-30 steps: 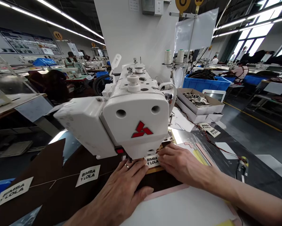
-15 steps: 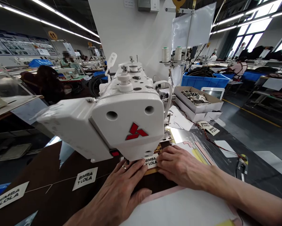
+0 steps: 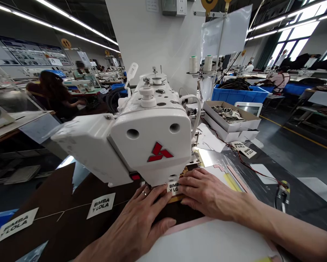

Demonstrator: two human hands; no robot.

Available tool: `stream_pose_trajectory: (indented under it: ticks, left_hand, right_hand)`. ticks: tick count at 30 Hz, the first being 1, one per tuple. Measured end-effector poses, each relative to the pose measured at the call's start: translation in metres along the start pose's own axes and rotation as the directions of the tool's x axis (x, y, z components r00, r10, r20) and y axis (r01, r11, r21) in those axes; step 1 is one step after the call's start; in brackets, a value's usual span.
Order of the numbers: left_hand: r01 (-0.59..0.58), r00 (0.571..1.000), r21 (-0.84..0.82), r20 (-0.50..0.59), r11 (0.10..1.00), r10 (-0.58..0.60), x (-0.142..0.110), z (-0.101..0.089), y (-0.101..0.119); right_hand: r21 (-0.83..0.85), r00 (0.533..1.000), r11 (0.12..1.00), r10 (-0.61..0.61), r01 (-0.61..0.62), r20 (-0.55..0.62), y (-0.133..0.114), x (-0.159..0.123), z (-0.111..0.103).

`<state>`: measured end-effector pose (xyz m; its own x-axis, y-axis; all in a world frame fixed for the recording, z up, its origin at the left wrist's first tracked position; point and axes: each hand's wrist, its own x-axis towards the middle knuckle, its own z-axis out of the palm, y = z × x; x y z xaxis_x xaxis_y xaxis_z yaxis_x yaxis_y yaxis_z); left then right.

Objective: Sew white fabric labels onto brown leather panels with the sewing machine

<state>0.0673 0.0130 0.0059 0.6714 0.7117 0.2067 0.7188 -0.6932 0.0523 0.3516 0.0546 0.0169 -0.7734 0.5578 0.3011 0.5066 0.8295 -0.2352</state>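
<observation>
A cream fabric label with black lettering (image 3: 173, 187) lies under the head of a white sewing machine (image 3: 152, 142). My left hand (image 3: 144, 214) rests flat at the label's left side, fingers stretched out and a ring on one. From the right, my right hand (image 3: 204, 191) presses down with its fingertips over the label's right edge, fingers extended. The needle area is hidden behind the machine head and my fingers. Two more labels, a nearer one (image 3: 101, 205) and a farther-left one (image 3: 15, 226), lie on dark brown material, joined by a pale thread (image 3: 67, 210).
Right of the machine stands a cardboard box (image 3: 228, 116) filled with labels. Two loose labels (image 3: 243, 148) and small thread snips (image 3: 282, 193) lie on the dark tabletop. Thread cones (image 3: 193, 64) stand behind. A blue crate (image 3: 239, 94) is farther back. Other people sit at machines around.
The whole view has shifted slightly to the right. My right hand has slid a little left, covering more of the label's lettering. My left hand stays almost in place.
</observation>
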Motion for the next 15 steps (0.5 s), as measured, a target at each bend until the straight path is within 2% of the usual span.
stream_pose_trajectory:
  ticks: [6,11,15]
  left_hand:
    - [-0.019,1.0,0.008,0.02,1.0,0.019,-0.005,0.004,-0.01]
    - [-0.03,1.0,-0.004,-0.009,1.0,0.03,-0.012,0.005,-0.017]
    - [-0.032,0.999,-0.023,0.009,0.999,0.032,-0.012,0.004,-0.018]
  right_hand:
    - [0.012,0.994,0.994,-0.107,0.108,-0.024,0.003,0.007,0.012]
    - [0.013,0.994,0.994,-0.106,0.106,-0.024,0.006,0.004,0.015]
    - [0.013,0.993,0.993,-0.117,0.117,-0.013,0.005,0.004,0.014]
